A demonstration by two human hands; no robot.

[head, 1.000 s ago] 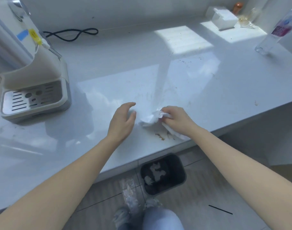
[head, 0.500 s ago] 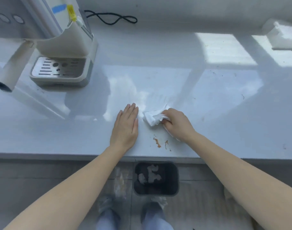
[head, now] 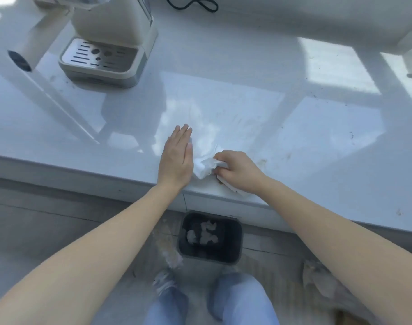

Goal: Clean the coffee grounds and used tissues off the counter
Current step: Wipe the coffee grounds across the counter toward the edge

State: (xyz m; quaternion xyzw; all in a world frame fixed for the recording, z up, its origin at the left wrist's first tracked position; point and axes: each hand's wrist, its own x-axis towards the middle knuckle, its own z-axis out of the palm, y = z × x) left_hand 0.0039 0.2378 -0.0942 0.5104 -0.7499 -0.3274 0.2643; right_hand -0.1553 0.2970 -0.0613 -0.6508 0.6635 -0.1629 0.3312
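A crumpled white tissue (head: 203,168) is lying at the counter (head: 294,127) front edge, bunched with no clear long axis. The right hand (head: 237,171) is pinching it closed-fisted; the left hand (head: 176,158) is pressing flat beside it, fingers together, touching. A trash bin (head: 237,245) is sitting open directly below. Bare counter is stretching rightward; the coffee machine (head: 109,41) is standing well apart.

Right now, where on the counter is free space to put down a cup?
Free: the wide stretch of counter between the coffee machine and the white box, and the strip left of the left hand. Crowded: the front edge, where the right hand presses the tissue.
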